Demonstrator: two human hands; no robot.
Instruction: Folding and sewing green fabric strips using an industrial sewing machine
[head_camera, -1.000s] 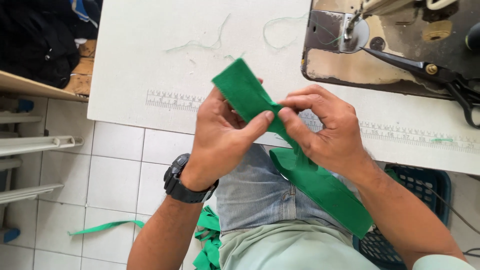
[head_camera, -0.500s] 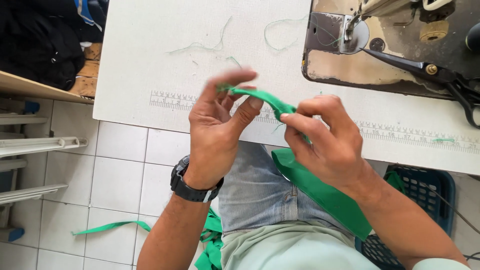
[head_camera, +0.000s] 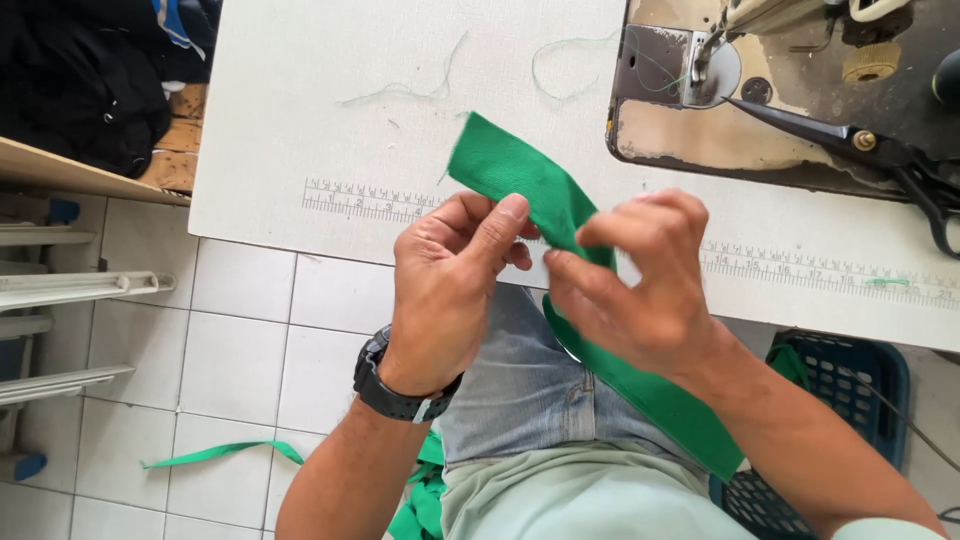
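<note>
The white table (head_camera: 300, 120) spans the top, its near edge printed with a ruler strip (head_camera: 370, 200). Over that edge both hands meet on the green fabric strip (head_camera: 520, 175), which trails down across the lap. The left hand (head_camera: 450, 290) pinches it, thumb on top; the right hand (head_camera: 640, 285) grips it with curled fingers.

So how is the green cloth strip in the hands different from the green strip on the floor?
The wide green fabric strip is held up by the left hand and right hand; the thin green fabric strip lies untouched on the white floor tiles. The held strip looks much broader and lies flatter; the floor strip is narrow and bent. Both are the same green.
</note>
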